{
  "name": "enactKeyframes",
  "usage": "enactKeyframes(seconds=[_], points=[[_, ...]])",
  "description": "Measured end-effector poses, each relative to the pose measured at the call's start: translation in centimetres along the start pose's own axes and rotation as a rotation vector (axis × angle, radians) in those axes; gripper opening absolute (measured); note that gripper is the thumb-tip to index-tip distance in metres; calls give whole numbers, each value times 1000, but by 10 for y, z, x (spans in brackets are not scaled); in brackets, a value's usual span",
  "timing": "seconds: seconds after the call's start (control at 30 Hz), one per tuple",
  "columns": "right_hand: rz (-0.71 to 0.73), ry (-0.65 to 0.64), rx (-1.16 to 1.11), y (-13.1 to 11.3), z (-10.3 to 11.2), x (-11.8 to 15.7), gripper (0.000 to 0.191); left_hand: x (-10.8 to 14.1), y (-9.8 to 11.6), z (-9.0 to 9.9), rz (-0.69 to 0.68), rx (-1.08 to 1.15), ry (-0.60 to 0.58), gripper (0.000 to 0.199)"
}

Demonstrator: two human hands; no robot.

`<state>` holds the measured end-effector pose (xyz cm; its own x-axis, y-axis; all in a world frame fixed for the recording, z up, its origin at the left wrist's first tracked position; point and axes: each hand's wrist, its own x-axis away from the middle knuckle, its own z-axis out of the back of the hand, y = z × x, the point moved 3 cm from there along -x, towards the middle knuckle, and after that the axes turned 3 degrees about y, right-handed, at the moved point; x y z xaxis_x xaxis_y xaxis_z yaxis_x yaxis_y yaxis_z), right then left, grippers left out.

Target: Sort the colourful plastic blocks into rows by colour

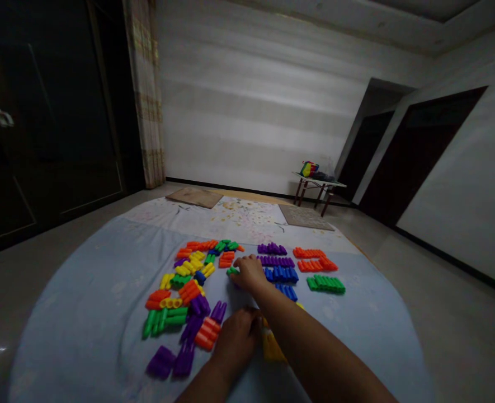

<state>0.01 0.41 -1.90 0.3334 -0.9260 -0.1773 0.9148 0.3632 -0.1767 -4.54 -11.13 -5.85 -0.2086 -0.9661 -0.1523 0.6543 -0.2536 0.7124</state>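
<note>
My right hand [249,272] reaches over the middle of the cloth, fingers curled down at a green piece [232,271]. My left hand [237,336] is nearer to me, beside the yellow pieces [273,347] that my right forearm partly covers; its fingertips are hard to make out. To the left lies a mixed spread of plastic pieces, with green [163,321], orange [207,333] and purple [161,362] ones. On the right are rows by colour: purple [276,261], blue [281,274], orange [317,264] and green [326,284].
A pale blue cloth [92,313] covers the round table. Two flat mats [194,197] lie at its far edge. Behind, a small folding table [319,182] by the wall holds a colourful bag [309,169].
</note>
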Motion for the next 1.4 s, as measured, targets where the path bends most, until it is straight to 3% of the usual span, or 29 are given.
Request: enactKeyframes(seconds=[0.17, 0.33, 0.5, 0.63, 0.73, 1.0, 1.4], points=[[-30, -30, 29, -3, -5, -8, 32, -3, -5, -1, -3, 25, -20, 31], [-51, 59, -52, 13, 21, 2, 38, -4, -5, -3, -7, 29, -34, 32], [-195, 241, -104, 83, 63, 31, 35, -3, 2, 2, -29, 22, -29, 30], [-360, 192, 127, 152, 76, 59, 33, -4, 5, 3, -19, -13, -15, 29], [-416, 148, 205, 181, 73, 76, 30, -4, 6, 3, -11, -36, -8, 28], [-402, 108, 295, 182, 55, 87, 29, -4, 4, 3, -10, -17, -15, 30], [-399, 102, 349, 187, 52, 90, 31, -6, 2, 2, -19, 11, -21, 31]])
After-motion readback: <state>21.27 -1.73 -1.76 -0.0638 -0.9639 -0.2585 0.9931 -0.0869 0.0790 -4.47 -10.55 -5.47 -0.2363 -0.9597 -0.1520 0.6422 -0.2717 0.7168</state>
